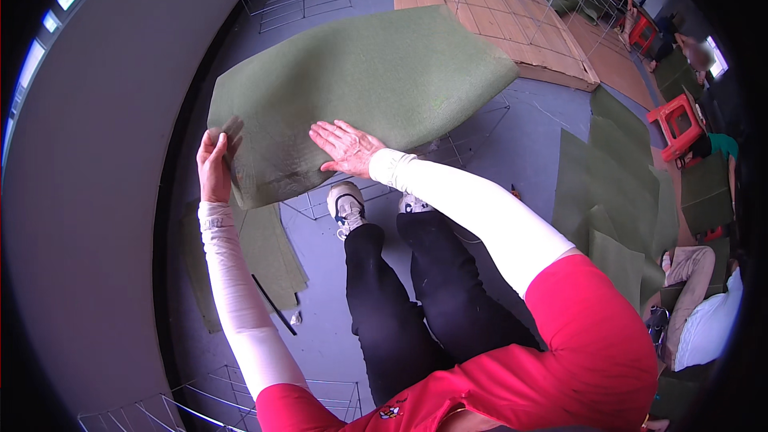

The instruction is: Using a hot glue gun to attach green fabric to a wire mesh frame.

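Note:
A large green felt-like sheet (360, 72) spreads in front of me over a wire frame (464, 136), and its right edge curls. My left hand (213, 166) grips the sheet's near left edge with bent fingers, partly blurred. On the sheet's near part my right hand (349, 149) lies flat, fingers stretched out and holding nothing. Most of the frame is hidden under the sheet; only thin wires show along its near and right sides.
More green sheets lie on the floor at left (264, 256) and right (616, 168). A wooden board (512, 32) bears wire frames. Grey wall (96, 176) rises at left. A black strip (274, 304) lies near my left arm. People work by red stools (678, 124) at right.

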A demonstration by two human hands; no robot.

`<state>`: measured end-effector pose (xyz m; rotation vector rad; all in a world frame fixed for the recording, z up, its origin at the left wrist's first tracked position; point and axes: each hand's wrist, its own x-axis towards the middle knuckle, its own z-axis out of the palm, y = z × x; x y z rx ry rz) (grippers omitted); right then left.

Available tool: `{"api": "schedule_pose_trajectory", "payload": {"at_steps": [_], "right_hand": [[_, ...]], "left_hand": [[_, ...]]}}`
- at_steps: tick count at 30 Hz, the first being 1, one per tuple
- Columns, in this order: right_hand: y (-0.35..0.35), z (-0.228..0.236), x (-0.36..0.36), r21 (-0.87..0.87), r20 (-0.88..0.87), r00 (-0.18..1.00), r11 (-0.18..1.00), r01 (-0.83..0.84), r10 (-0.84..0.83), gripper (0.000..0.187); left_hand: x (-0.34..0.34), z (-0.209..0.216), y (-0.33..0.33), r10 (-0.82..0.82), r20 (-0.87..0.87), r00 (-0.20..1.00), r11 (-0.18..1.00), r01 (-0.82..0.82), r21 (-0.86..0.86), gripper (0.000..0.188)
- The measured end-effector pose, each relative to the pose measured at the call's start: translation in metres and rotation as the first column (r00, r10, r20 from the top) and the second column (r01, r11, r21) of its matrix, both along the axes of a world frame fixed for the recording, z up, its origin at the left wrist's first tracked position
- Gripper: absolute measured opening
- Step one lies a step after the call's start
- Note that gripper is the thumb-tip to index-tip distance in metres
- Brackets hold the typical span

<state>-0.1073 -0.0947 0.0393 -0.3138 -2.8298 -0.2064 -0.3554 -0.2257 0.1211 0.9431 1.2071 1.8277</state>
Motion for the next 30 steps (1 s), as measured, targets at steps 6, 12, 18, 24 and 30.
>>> {"api": "schedule_pose_trajectory", "payload": {"at_steps": [6,12,18,24,30], "right_hand": [[-0.037,0.011,-0.029,-0.036,0.024,1.000,0.999,0.011,-0.010,0.072],[-0.052,0.004,-0.044,-0.005,0.002,0.999,0.999,0.048,-0.048,0.073],[-0.084,0.010,-0.066,-0.001,0.100,0.992,0.997,0.076,-0.076,0.078],[-0.114,0.032,-0.071,-0.052,0.068,0.997,0.998,0.040,-0.036,0.099],[-0.157,0.071,-0.070,-0.061,-0.058,0.991,0.990,-0.124,0.120,0.085]], "left_hand": [[0.005,-0.001,-0.071,-0.725,0.209,0.656,0.627,0.755,-0.192,0.021],[-0.018,-0.032,-0.043,-0.251,-0.871,0.422,0.871,-0.294,-0.393,0.039],[-0.018,-0.064,-0.051,-0.306,-0.946,-0.111,0.944,-0.161,-0.286,0.052],[0.019,-0.027,-0.099,-0.313,-0.946,-0.082,0.949,0.011,-0.315,0.055],[0.002,0.027,-0.143,-0.363,-0.927,-0.095,0.930,0.019,-0.366,0.045]]}}
